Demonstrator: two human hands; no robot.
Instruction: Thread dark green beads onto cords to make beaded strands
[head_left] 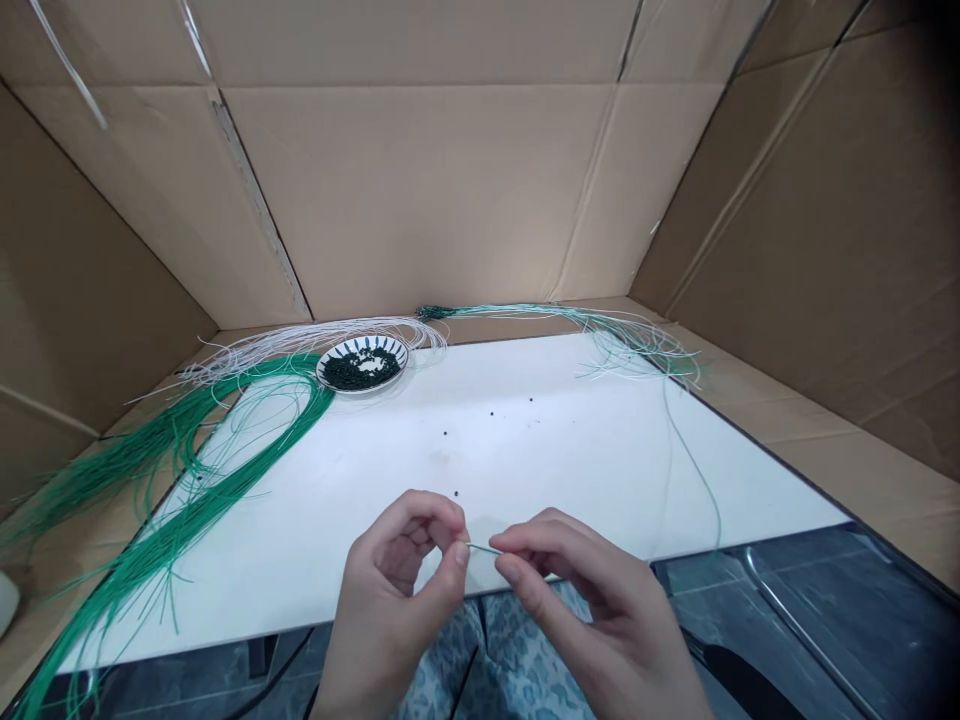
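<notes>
My left hand [397, 590] and my right hand [596, 600] face each other over the near edge of the white table. A short stretch of thin green cord [484, 548] spans the gap between their fingertips. Each hand pinches it between thumb and forefinger, and the part near the left fingers looks paler. Whether anything small sits inside either pinch is hidden. Beyond the left hand stands a striped white dish [320, 372] of small black beads [352, 370].
Green cords [255, 475] spread over the left side, with white cords [300, 345] behind them. A black-ended bundle of cords [517, 311] lies along the back. Several loose beads dot the white table [600, 470]. Cardboard walls [427, 190] stand behind and at both sides.
</notes>
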